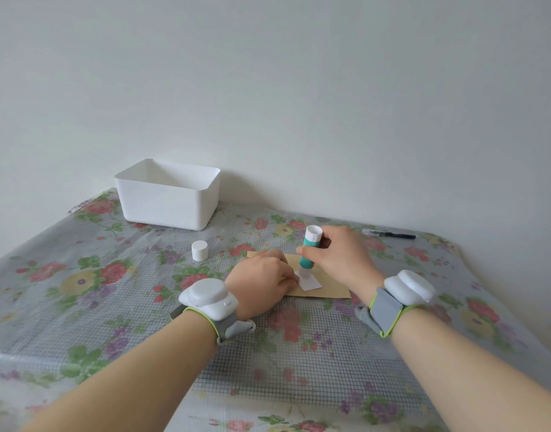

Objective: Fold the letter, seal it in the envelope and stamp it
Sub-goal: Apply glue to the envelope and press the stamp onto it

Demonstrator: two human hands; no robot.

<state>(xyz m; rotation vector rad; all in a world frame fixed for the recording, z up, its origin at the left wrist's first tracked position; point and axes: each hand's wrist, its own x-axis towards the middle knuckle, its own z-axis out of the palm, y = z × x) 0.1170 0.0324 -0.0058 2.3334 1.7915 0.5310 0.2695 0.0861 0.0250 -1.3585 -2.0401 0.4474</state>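
Left hand (261, 275) flat, hiding envelope (324, 291) end, right hand (339, 257) gripping glue stick (308, 251) on stamp (310, 283)

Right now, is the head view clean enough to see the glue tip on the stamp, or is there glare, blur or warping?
Head view: soft, even light, only faint shadows under the hands. The clear cover over the floral tablecloth gives mild sheen at the near edge, none at the glue stick or the white stamp. Wide-angle bending shows in the table edges. Overall slightly soft; the tip's contact is readable, with the left hand covering part of the envelope.
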